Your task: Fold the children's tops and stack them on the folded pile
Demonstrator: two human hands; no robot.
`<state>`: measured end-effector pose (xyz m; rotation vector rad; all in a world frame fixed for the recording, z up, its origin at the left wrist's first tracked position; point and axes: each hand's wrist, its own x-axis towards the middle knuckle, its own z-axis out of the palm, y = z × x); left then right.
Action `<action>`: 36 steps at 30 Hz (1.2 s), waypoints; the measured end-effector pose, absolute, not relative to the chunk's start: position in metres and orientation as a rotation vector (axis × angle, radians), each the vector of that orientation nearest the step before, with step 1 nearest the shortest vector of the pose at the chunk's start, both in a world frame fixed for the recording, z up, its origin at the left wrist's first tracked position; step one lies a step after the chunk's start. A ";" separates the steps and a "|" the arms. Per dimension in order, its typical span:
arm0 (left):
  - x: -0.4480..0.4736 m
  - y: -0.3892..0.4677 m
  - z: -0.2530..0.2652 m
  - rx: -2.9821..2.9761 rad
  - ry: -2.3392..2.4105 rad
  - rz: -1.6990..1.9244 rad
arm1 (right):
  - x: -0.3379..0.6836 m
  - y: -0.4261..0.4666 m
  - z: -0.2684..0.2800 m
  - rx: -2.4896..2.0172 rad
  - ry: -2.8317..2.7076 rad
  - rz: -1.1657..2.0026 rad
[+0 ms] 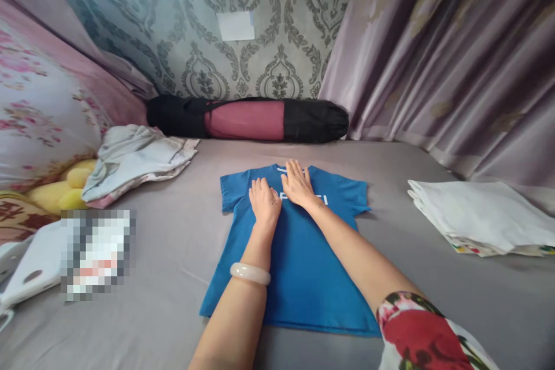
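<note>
- Grey sheet point(165, 266), spread out below
- Blue T-shirt point(312, 266), lying flat on it before the person, collar pointing away, hem nearest, long axis running outward from the body, sleeves out sideways
- White folded cloth point(485, 214), well to the shirt's right
- Right hand point(297, 185), palm down by the collar, gripping nothing
- Left hand point(265, 203), resting at the lettering's left end, likewise unclenched
- Pale bracelet point(250, 274), above the left wrist

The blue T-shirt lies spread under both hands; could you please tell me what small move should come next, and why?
I would probably slide the right hand outward to smooth the T-shirt sleeve on its side: the hand lies palm down on the blue T-shirt near the collar, and that sleeve's lower corner juts out.
</note>
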<state>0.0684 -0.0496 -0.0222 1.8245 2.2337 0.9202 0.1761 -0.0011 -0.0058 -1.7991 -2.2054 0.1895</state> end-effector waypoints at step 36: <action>0.080 -0.061 -0.027 2.440 1.783 0.480 | 0.336 -0.196 0.002 -1.685 -2.010 0.491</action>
